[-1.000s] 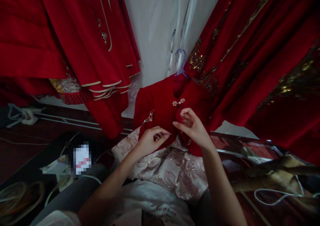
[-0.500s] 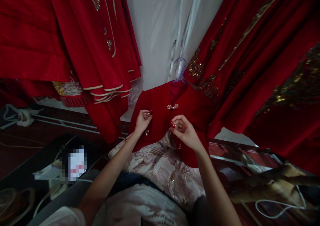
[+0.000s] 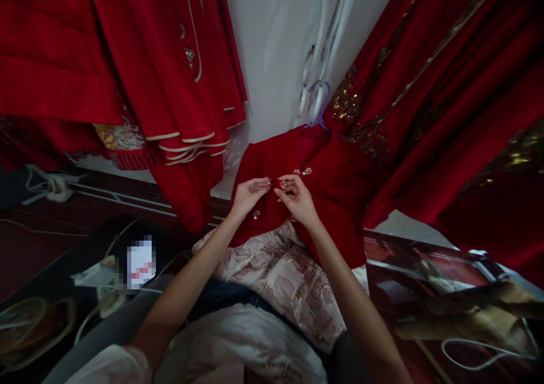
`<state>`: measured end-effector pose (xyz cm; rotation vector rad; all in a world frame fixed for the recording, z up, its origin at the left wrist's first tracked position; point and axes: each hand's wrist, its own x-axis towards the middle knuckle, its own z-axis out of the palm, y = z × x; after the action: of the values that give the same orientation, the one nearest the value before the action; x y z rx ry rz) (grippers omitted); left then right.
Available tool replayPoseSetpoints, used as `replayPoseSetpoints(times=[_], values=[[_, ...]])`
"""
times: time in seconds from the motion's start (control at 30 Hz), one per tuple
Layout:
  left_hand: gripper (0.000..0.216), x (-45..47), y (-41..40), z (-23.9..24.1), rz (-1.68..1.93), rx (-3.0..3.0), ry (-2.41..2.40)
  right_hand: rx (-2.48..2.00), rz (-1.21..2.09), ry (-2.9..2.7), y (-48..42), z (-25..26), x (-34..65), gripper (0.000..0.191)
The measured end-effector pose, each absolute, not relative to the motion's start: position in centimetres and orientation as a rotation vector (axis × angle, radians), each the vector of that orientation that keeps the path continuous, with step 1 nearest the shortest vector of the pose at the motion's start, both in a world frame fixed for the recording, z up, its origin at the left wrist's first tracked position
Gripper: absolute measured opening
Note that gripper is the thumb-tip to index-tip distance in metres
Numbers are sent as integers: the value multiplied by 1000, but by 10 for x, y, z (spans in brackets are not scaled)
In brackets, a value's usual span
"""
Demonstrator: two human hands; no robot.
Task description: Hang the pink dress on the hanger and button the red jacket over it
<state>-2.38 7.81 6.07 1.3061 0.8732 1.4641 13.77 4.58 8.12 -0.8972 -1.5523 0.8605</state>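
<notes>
A red jacket (image 3: 263,157) hangs from a purple hanger (image 3: 323,109), its lower part over a pale pink patterned cloth (image 3: 272,276) on my lap. My left hand (image 3: 254,196) pinches one front edge of the jacket, where a shiny ornament shows at the fingertips. Closed on the opposite front edge, my right hand (image 3: 298,200) also has small beaded ornaments at its fingers. The fingertips of both hands nearly meet. Above them sits a pearl-like clasp (image 3: 303,171) that spans the front opening. Below my left hand, a flower-shaped clasp piece (image 3: 256,215) lies on the cloth of the jacket.
Red garments (image 3: 178,89) with pale piping hang at left, and red embroidered garments (image 3: 433,123) hang at right. A white wall stands behind. To the left are a blurred-out phone-like object (image 3: 141,264) and cables; to the right lies a looped white cord (image 3: 467,364).
My right hand has moved left and up, and my left hand slightly right, bringing the jacket's two front edges close together. The view has shifted slightly.
</notes>
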Motion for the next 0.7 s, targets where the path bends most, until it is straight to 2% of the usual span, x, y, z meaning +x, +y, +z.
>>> replayPoseSetpoints(times=[0.23,0.43,0.7], values=[[30,-25,76,55,1524,1252,940,-1095,478,-1657,69,57,114,18],[30,-25,77,59,1514,1315,952,-1125,361,-1697,66,60,117,18],[18,-27,93,57,1517,1489,1057,-1190,301,-1620,66,61,112,22]])
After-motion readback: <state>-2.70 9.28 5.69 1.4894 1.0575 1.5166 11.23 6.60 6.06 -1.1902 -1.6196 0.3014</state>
